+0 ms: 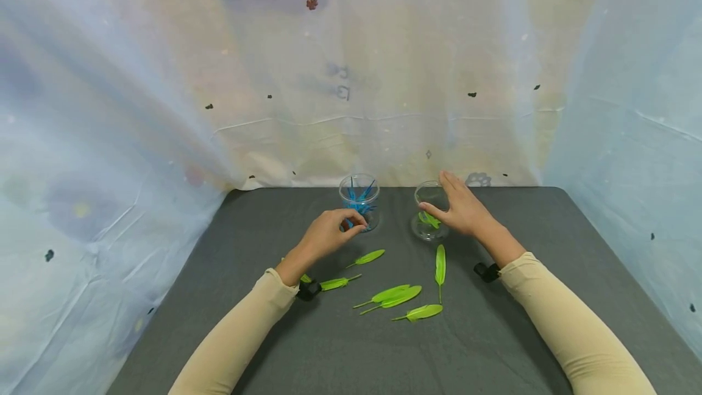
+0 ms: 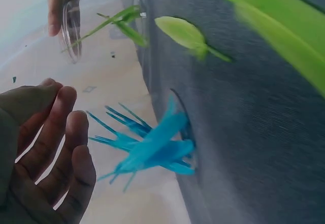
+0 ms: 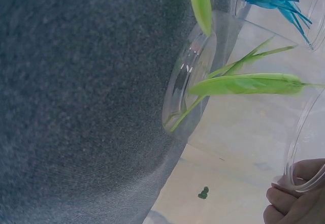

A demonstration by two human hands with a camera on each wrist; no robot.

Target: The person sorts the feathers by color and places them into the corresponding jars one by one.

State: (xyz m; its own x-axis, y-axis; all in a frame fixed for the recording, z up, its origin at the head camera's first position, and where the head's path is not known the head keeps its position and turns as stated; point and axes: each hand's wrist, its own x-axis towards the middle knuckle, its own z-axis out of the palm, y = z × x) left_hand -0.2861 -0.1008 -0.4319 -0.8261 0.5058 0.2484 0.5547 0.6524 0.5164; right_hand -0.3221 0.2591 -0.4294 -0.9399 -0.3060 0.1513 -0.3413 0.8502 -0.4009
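Note:
My left hand [image 1: 331, 233] hovers in front of a clear jar [image 1: 359, 178] of blue feathers [image 2: 157, 148]. Its fingers are loosely bent, the thumb tip close to the index finger, and nothing shows between them. To the right stands a second clear jar [image 1: 431, 236], with several green feathers [image 3: 249, 84] leaning inside it. My right hand [image 1: 463, 209] holds this jar near its rim, thumb at the front and fingers on the far side. In the right wrist view, some fingers [image 3: 284, 201] appear bent at the rim.
Several loose green feathers lie on the dark grey tablecloth [image 1: 493, 334], among them one upright feather [image 1: 440, 264] and one feather [image 1: 370, 256] below the left hand. A pale patterned curtain [image 1: 384, 139] hangs behind the table and along both sides.

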